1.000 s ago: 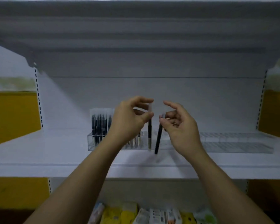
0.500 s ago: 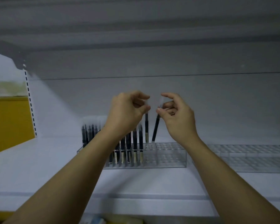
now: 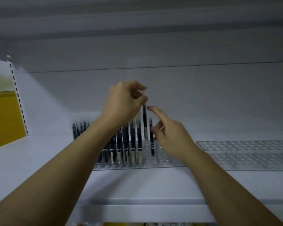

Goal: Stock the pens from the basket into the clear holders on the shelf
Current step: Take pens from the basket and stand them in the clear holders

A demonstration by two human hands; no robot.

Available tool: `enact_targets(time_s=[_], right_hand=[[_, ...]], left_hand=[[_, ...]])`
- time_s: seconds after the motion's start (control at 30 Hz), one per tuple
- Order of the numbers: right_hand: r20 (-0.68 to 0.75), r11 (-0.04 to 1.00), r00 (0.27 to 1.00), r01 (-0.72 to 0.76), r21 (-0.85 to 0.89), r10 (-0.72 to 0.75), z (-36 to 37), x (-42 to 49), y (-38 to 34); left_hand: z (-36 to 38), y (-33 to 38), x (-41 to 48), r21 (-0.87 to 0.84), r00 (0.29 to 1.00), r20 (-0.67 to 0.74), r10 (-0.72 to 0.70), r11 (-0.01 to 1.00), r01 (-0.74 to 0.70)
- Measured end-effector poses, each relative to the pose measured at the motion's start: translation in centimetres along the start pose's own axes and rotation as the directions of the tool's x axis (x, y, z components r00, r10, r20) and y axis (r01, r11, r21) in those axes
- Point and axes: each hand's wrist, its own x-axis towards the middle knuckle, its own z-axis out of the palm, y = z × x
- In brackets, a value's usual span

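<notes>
A clear holder (image 3: 168, 161) stands on the white shelf (image 3: 137, 185), its left part filled with several upright black pens (image 3: 132, 141). My left hand (image 3: 122, 105) pinches the top of one black pen (image 3: 144, 121), held upright with its lower end at the holder's top grid. My right hand (image 3: 171, 137) is lower and to the right. Its thumb and a finger pinch a second black pen (image 3: 152, 144) that stands in a slot, while the index finger points out straight. The basket is out of view.
A second clear holder (image 3: 245, 154) with no pens lies to the right on the same shelf. The upper shelf hangs overhead. A yellow panel (image 3: 5, 118) and slotted upright (image 3: 18, 97) are at the left. Coloured packs (image 3: 137, 224) show below the shelf edge.
Both hands have carried their pens from in front of the shelf down to the holder. The right hand has sunk lower, its pen now standing in a slot. The view has moved closer.
</notes>
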Motion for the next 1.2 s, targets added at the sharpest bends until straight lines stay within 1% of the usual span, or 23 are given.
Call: enact_targets(time_s=[0.07, 0.13, 0.27, 0.37, 0.47, 0.57, 0.63, 0.7, 0.83, 0.97, 1.1, 1.2], right_hand=[[-0.025, 0.997, 0.999, 0.028, -0.072, -0.03, 0.0, -0.4, 0.0], [-0.045, 0.996, 0.998, 0.029, -0.087, -0.032, 0.0, -0.5, 0.0], [-0.042, 0.995, 0.999, -0.005, -0.104, 0.001, 0.2, -0.6, -0.2], [-0.055, 0.994, 0.998, -0.025, -0.104, 0.019, 0.2, -0.6, -0.2], [-0.061, 0.995, 0.998, -0.022, -0.094, 0.017, 0.2, -0.8, -0.3], [-0.047, 0.996, 0.999, -0.031, -0.086, 0.027, 0.1, -0.8, -0.3], [-0.042, 0.996, 0.998, -0.042, -0.077, 0.038, 0.1, -0.8, -0.2], [-0.037, 0.996, 0.999, -0.038, -0.08, 0.035, 0.1, -0.9, -0.2], [-0.042, 0.998, 0.997, -0.065, -0.005, 0.064, 0.0, -1.1, -0.6], [-0.122, 0.996, 0.99, -0.073, -0.043, 0.067, -0.1, -2.0, -1.3], [-0.125, 0.994, 0.991, -0.065, -0.092, 0.053, -0.6, -3.9, -2.7], [-0.174, 0.991, 0.984, -0.046, -0.128, 0.023, -1.4, -5.1, -4.0]], left_hand=[[0.0, -0.1, 0.0, 0.024, 1.0, -0.011, 0.001, 1.0, -0.001], [0.1, -0.2, -0.1, 0.052, 1.0, 0.003, 0.005, 0.999, -0.005], [0.4, -0.2, -0.9, 0.053, 0.996, 0.094, -0.005, 0.999, 0.0], [0.2, 0.0, -0.8, 0.052, 0.987, 0.147, -0.063, 0.997, 0.056], [-0.2, 0.3, -0.3, 0.106, 0.964, 0.23, -0.129, 0.989, 0.107], [-0.3, 0.8, -0.3, 0.177, 0.944, 0.304, -0.131, 0.981, 0.079], [-0.3, 0.9, -0.5, 0.213, 0.949, 0.299, -0.1, 0.976, 0.035], [-0.4, 0.9, -0.8, 0.232, 0.948, 0.303, -0.099, 0.972, 0.028], [-1.0, 1.4, -1.7, 0.298, 0.941, 0.324, -0.098, 0.955, -0.004], [-2.5, 1.8, -3.0, 0.318, 0.953, 0.297, -0.056, 0.947, -0.043], [-3.9, 2.4, -5.0, 0.369, 0.964, 0.266, 0.002, 0.924, -0.104], [-4.6, 3.3, -6.8, 0.362, 0.965, 0.259, 0.043, 0.922, -0.139]])
